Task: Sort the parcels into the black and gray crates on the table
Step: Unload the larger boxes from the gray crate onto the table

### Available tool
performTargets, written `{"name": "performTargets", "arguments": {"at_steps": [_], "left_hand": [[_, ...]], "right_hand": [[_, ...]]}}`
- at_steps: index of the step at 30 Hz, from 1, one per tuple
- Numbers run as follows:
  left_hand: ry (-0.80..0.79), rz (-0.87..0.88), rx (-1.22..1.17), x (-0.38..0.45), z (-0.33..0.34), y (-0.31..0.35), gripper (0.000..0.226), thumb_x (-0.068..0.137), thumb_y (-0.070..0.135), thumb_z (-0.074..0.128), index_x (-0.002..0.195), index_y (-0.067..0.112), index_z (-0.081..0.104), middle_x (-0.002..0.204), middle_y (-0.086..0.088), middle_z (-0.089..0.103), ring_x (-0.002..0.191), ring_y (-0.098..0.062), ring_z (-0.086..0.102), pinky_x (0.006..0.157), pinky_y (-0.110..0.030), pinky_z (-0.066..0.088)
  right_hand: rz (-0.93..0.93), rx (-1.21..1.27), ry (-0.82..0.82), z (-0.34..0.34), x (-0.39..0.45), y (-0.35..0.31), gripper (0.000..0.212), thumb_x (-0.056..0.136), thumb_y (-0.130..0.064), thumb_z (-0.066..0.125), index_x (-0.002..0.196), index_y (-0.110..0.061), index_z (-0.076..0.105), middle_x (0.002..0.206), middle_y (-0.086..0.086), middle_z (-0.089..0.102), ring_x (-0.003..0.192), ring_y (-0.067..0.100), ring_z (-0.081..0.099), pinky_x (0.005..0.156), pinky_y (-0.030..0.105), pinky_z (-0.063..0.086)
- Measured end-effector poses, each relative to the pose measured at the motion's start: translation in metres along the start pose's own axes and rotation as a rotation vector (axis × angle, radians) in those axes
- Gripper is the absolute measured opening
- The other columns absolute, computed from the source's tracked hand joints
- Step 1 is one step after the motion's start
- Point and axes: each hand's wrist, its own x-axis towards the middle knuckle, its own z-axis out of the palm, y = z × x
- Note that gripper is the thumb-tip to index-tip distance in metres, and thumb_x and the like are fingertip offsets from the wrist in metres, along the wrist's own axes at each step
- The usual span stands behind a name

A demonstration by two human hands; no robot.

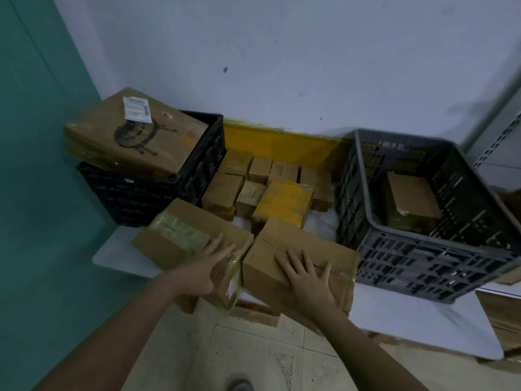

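Your left hand (210,263) and right hand (307,273) lie flat, fingers spread, on two cardboard boxes (180,235) (296,249) overhanging the worktop (423,320) edge. Push unevenly and one may tip onto the floor.

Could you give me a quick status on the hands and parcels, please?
Left hand, right hand flat on two brown cardboard boxes. Nothing blocking.

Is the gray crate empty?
No, a brown parcel lies inside the gray crate.
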Motion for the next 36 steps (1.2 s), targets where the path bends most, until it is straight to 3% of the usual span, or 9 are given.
{"name": "performTargets", "arguments": {"at_steps": [5, 9, 16, 21, 23, 25, 27, 30, 36], "left_hand": [[0.003, 0.074, 0.138, 0.021, -0.002, -0.013, 0.121, 0.081, 0.031, 0.077, 0.152, 0.042, -0.020, 0.153, 0.014, -0.033, 0.143, -0.016, -0.032, 0.119, -0.054, -0.007], [0.187, 0.087, 0.185, 0.035, 0.007, -0.005, 0.104, 0.090, 0.046, 0.066, 0.149, 0.042, -0.019, 0.160, 0.012, -0.022, 0.148, -0.013, -0.022, 0.124, -0.046, 0.001], [0.370, 0.137, 0.365, 0.058, 0.011, 0.005, 0.086, 0.097, 0.050, 0.051, 0.155, 0.030, -0.009, 0.166, 0.000, -0.004, 0.154, -0.022, -0.001, 0.121, -0.038, -0.004], [0.475, 0.193, 0.344, 0.052, 0.035, -0.001, 0.118, 0.058, 0.049, 0.090, 0.153, 0.022, 0.026, 0.148, -0.012, 0.050, 0.132, -0.032, 0.052, 0.105, -0.046, 0.040], [0.412, 0.159, 0.324, 0.046, 0.036, 0.000, 0.127, 0.060, 0.047, 0.091, 0.155, 0.026, 0.010, 0.156, -0.009, 0.036, 0.139, -0.031, 0.043, 0.109, -0.047, 0.037], [0.349, 0.129, 0.319, 0.045, 0.029, 0.003, 0.122, 0.076, 0.059, 0.075, 0.153, 0.033, -0.016, 0.166, -0.001, 0.001, 0.153, -0.026, 0.009, 0.120, -0.046, 0.012], [0.195, 0.095, 0.244, 0.043, 0.011, 0.009, 0.115, 0.077, 0.079, 0.055, 0.153, 0.037, -0.021, 0.165, 0.004, -0.016, 0.152, -0.022, -0.012, 0.121, -0.045, -0.003], [0.140, 0.078, 0.136, 0.044, -0.014, 0.027, 0.098, 0.080, 0.088, 0.027, 0.156, 0.039, -0.012, 0.166, 0.004, -0.010, 0.152, -0.023, -0.008, 0.120, -0.052, 0.002], [0.325, 0.145, 0.063, 0.070, -0.049, 0.082, 0.080, 0.088, 0.076, 0.009, 0.157, 0.034, 0.009, 0.165, 0.005, 0.009, 0.152, -0.020, 0.002, 0.122, -0.053, 0.008]], "right_hand": [[-0.023, -0.018, 0.035, -0.003, 0.012, 0.020, 0.087, 0.099, -0.038, 0.054, 0.154, -0.044, -0.012, 0.166, -0.007, -0.010, 0.153, 0.029, -0.012, 0.110, 0.076, -0.002], [-0.026, -0.015, 0.084, 0.008, 0.002, 0.018, 0.088, 0.097, -0.038, 0.055, 0.152, -0.048, -0.014, 0.166, -0.011, -0.008, 0.153, 0.026, -0.011, 0.113, 0.070, -0.007], [-0.050, -0.025, 0.072, 0.001, 0.011, 0.027, 0.086, 0.096, -0.042, 0.056, 0.152, -0.050, -0.009, 0.166, -0.014, -0.003, 0.154, 0.023, -0.005, 0.117, 0.067, -0.006], [-0.033, -0.056, 0.067, 0.005, 0.011, 0.027, 0.086, 0.096, -0.049, 0.052, 0.151, -0.050, -0.014, 0.166, -0.014, -0.004, 0.154, 0.022, -0.006, 0.118, 0.064, -0.007], [-0.025, -0.045, 0.049, 0.002, 0.010, 0.025, 0.085, 0.095, -0.051, 0.052, 0.153, -0.048, -0.011, 0.166, -0.013, -0.004, 0.154, 0.022, -0.006, 0.118, 0.063, -0.007], [-0.019, -0.001, 0.007, -0.005, 0.012, 0.023, 0.084, 0.093, -0.058, 0.051, 0.154, -0.047, -0.005, 0.166, -0.013, -0.002, 0.153, 0.021, -0.005, 0.118, 0.063, -0.006], [0.001, 0.071, 0.022, -0.018, 0.016, 0.020, 0.073, 0.092, -0.070, 0.039, 0.155, -0.045, 0.010, 0.165, -0.014, 0.011, 0.152, 0.020, 0.007, 0.119, 0.062, 0.005], [0.055, 0.139, 0.159, -0.045, 0.026, 0.017, 0.063, 0.094, -0.071, 0.025, 0.145, -0.037, 0.040, 0.153, -0.011, 0.039, 0.139, 0.019, 0.034, 0.112, 0.049, 0.030], [0.109, 0.304, 0.317, -0.100, 0.041, 0.032, 0.041, 0.103, -0.048, 0.042, 0.136, -0.027, 0.053, 0.128, -0.005, 0.060, 0.114, 0.015, 0.056, 0.085, 0.029, 0.047]]}}
